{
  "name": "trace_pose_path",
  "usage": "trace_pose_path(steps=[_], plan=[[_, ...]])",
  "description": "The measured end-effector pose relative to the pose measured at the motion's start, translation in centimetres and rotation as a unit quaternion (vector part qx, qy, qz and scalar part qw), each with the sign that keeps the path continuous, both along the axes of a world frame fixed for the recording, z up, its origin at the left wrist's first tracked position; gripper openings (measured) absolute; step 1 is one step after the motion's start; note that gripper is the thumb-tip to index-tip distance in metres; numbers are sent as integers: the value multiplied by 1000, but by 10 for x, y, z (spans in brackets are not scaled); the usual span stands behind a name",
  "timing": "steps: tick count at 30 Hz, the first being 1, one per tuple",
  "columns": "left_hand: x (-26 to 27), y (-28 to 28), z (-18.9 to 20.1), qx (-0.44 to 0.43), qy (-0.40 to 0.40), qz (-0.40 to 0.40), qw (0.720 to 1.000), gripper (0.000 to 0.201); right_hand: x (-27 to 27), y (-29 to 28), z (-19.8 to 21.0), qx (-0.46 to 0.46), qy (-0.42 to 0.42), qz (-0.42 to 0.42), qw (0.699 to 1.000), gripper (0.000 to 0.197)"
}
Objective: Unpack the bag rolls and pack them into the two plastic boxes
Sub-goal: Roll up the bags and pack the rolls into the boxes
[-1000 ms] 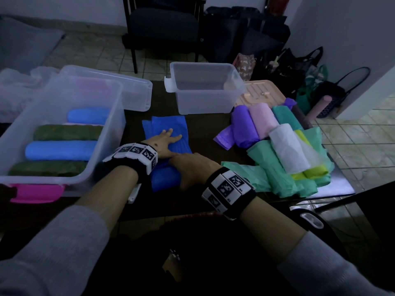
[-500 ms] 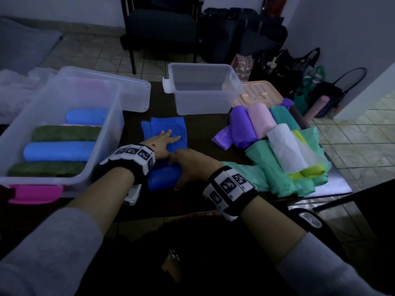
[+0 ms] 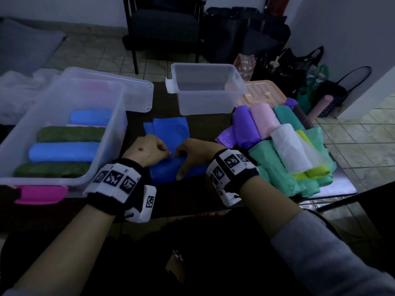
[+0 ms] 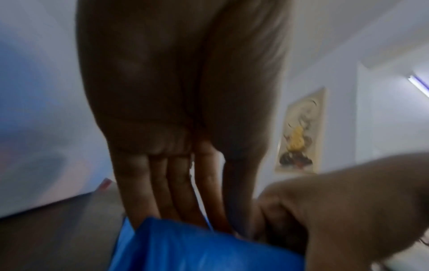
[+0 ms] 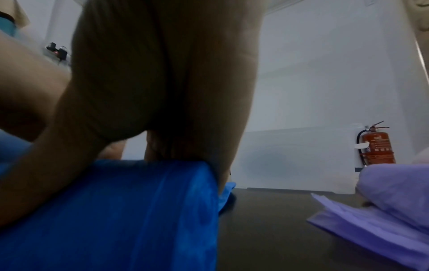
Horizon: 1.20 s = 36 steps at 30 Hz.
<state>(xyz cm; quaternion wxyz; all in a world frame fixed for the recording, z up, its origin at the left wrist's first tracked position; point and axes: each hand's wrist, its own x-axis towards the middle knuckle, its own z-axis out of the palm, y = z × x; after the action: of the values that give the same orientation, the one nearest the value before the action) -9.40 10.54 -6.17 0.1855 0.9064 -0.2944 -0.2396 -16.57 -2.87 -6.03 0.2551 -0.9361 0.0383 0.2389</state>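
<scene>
Dark table (image 3: 192,201) on tiled floor (image 3: 352,146), black chair (image 3: 162,28) behind.

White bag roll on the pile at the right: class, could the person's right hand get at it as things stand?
Probably yes, once freed. The white bag roll lies on top of the pile with nothing over it, beside the right hand, but that hand now holds the blue bag roll.
</scene>
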Motion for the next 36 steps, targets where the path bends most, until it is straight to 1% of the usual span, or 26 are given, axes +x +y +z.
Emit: trace_pose_path(steps=[4, 6, 8, 9, 10, 12, 13, 17, 19, 21, 24, 25, 27, 29, 31, 32, 34, 36], plan=[[0, 9, 6, 15, 49, -37, 998, 27, 5, -3, 1, 22, 30, -12, 999, 50], [0, 8, 7, 26, 64, -41, 997, 28, 5, -3, -1, 23, 32, -17, 999, 56], [1, 7, 5, 32, 73, -38, 996, 30, 3, 0, -3, 25, 20, -35, 999, 67], [3, 6, 4, 31, 73, -37, 996, 30, 0, 1, -3, 26, 4, -45, 999, 69], [4, 6, 4, 30, 73, -36, 996, 30, -2, 1, -4, 20, -20, -46, 999, 67], [8, 4, 2, 35, 78, -32, 996, 30, -9, 3, -3, -30, -63, -15, 997, 58], [9, 3, 0, 38, 80, -31, 996, 29, -13, 5, -3, -59, -74, 1, 996, 56], [10, -1, -7, 58, 90, -39, 993, 31, -27, 17, -11, -135, -57, 38, 988, 69], [9, -3, -8, 68, 81, -41, 994, 31, -29, 19, -14, -148, -66, 39, 986, 67], [8, -5, -6, 59, 61, -37, 996, 29, -27, 17, -13, -132, -61, 28, 989, 66], [4, -4, -1, -17, 23, -13, 999, 22, -19, 13, -11, -102, -25, 7, 994, 65], [4, -4, 1, -34, 22, -11, 999, 20, -16, 11, -10, -90, -8, -4, 996, 64], [3, -2, 5, -17, 42, -38, 998, 24, -9, 7, -8, -67, 27, -21, 997, 61], [3, 1, 7, 26, 69, -73, 995, 37, -2, 3, -5, -54, 53, -23, 997, 58], [4, 2, 7, 43, 75, -87, 992, 50, 3, 0, -1, -56, 66, -22, 996, 58], [4, 2, 6, 43, 74, -88, 992, 53, 4, -1, 0, -59, 66, -21, 996, 59], [5, 2, 6, 40, 72, -90, 993, 52, 5, -1, -1, -57, 57, -28, 996, 65], [6, 1, 6, 41, 76, -93, 992, 51, -1, 2, -2, -47, 17, -53, 997, 76]])
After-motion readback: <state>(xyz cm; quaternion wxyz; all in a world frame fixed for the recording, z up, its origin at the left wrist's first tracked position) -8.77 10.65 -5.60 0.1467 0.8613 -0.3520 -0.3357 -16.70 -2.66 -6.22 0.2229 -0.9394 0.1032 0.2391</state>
